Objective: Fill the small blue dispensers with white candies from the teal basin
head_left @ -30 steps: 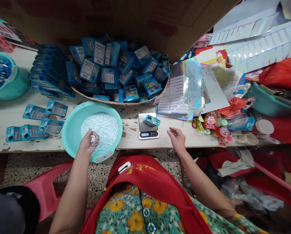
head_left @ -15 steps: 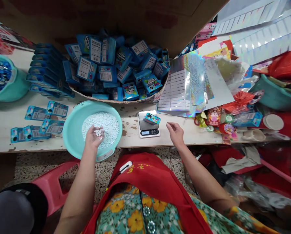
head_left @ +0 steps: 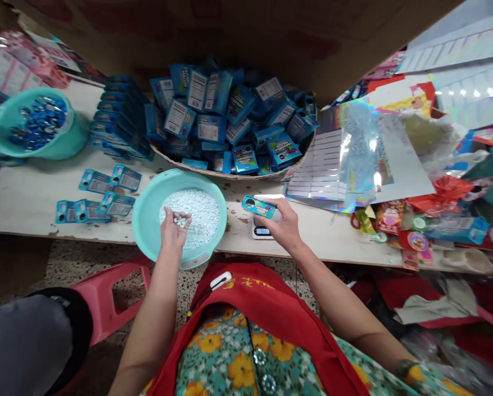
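In the palm of my left hand [head_left: 175, 228] lies a small heap of white candies, its fingers curled over the turquoise basin [head_left: 143, 223]. Many more small white candies [head_left: 203, 217] cover the basin's floor. My right hand [head_left: 285, 224] grips a small blue candy box [head_left: 258, 207] by its right end. That box is just over the digital kitchen scale [head_left: 263, 232], whose plate is mostly hidden by the box and hand. The scale's display is lit, but its digits are hard to read.
Behind the basin, a carton [head_left: 238, 175] is heaped with blue boxes. Stacked boxes [head_left: 118, 118], several flat ones [head_left: 96, 198] and a tub of blue-wrapped pieces [head_left: 75, 129] are on the left. Shiny sheets [head_left: 354, 154] and mixed packets lie right. A pink stool [head_left: 102, 308] stands below.
My right hand has moved left to the scale and taken hold of the blue box, which has shifted slightly. My left hand stays over the basin with candies. The view has swung left.
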The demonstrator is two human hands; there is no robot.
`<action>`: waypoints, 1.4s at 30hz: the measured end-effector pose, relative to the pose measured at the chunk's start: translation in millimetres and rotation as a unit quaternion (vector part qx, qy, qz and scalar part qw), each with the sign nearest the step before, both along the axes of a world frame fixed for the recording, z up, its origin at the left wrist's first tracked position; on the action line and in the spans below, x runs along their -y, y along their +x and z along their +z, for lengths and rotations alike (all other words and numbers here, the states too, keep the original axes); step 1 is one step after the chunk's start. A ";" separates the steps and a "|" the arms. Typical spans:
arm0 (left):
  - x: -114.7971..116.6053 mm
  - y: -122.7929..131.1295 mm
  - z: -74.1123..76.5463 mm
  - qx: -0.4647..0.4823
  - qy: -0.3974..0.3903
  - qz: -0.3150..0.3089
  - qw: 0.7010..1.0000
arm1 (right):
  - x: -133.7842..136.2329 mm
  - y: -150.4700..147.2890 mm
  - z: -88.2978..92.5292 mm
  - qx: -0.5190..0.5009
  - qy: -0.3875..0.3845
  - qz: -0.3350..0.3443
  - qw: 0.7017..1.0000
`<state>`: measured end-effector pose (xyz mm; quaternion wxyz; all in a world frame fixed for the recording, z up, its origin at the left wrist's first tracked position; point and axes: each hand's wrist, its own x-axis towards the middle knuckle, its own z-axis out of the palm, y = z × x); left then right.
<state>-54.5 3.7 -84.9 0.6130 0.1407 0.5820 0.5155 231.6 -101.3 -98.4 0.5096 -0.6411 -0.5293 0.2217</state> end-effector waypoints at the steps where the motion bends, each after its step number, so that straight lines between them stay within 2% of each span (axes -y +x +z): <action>1: -0.7 2.8 13.2 0.013 0.023 -0.003 1.000 | -5.2 -12.6 11.4 0.000 0.005 0.035 0.999; 3: -0.9 11.3 40.6 0.047 0.063 -0.013 0.997 | -16.4 -40.2 26.7 0.006 0.004 0.094 0.996; 5: 0.6 23.0 62.3 0.047 0.114 -0.014 0.992 | -28.3 -68.4 31.7 0.025 -0.005 0.137 0.990; 8: 4.0 38.8 75.5 -0.025 0.190 0.001 0.981 | -43.1 -103.9 29.2 0.049 -0.012 0.184 0.982; 13: 7.1 41.1 72.8 -0.091 0.229 0.014 0.969 | -53.6 -127.3 30.4 0.043 -0.028 0.194 0.980; 20: -2.6 42.4 75.6 -0.065 0.263 0.004 0.963 | -60.8 -126.1 32.5 0.036 -0.036 0.179 0.983; 25: -10.0 52.0 70.9 -0.066 0.242 0.005 0.968 | -60.7 -120.3 32.2 0.034 -0.058 0.170 0.983; 29: -5.4 60.8 76.7 -0.051 0.224 -0.029 0.973 | -60.1 -113.6 32.5 0.032 -0.080 0.168 0.982; 33: 10.1 67.1 87.0 -0.008 0.215 -0.101 0.971 | -58.4 -105.5 34.9 0.022 -0.084 0.167 0.982; 36: 15.3 71.6 88.1 -0.042 0.182 -0.148 0.971 | -56.1 -99.9 36.7 0.024 -0.073 0.171 0.982; 38: 12.0 74.6 88.7 -0.078 0.158 -0.141 0.974 | -54.1 -96.3 36.6 0.026 -0.058 0.184 0.981; 42: -0.6 68.5 91.9 -0.087 0.155 -0.130 0.975 | -43.5 -80.6 32.1 -0.024 -0.032 0.202 0.979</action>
